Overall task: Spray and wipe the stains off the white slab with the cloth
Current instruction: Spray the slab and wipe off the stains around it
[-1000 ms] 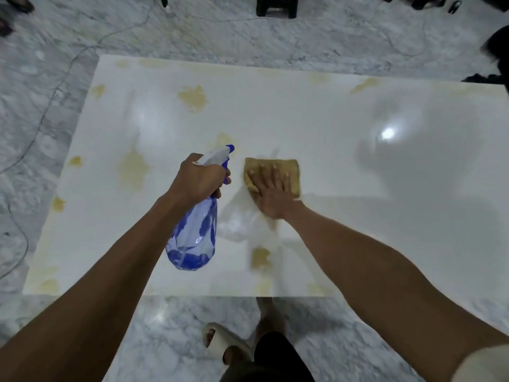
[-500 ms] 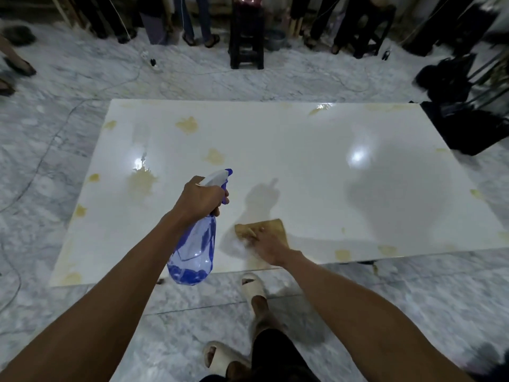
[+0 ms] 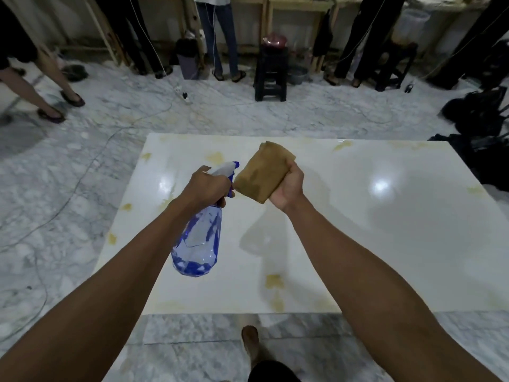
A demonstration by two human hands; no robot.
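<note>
The white slab (image 3: pixel 358 244) lies flat on the marble floor, with several yellowish stains along its left side, far edge and near edge. One stain (image 3: pixel 274 281) sits near the front edge. My left hand (image 3: pixel 206 186) grips a blue clear spray bottle (image 3: pixel 198 241) by its white trigger head, held above the slab's left half. My right hand (image 3: pixel 289 186) holds a folded brown cloth (image 3: pixel 263 172) lifted off the slab, just to the right of the nozzle.
Several people's legs stand along the far wall. A black stool (image 3: pixel 271 75) stands beyond the slab and black bags (image 3: pixel 479 125) lie at the right. Cables (image 3: pixel 82 166) trail over the floor to the left. My foot (image 3: pixel 252 340) is at the slab's near edge.
My right hand has lifted the cloth off the slab and raised it beside the nozzle. The view has tilted up and shows more of the room.
</note>
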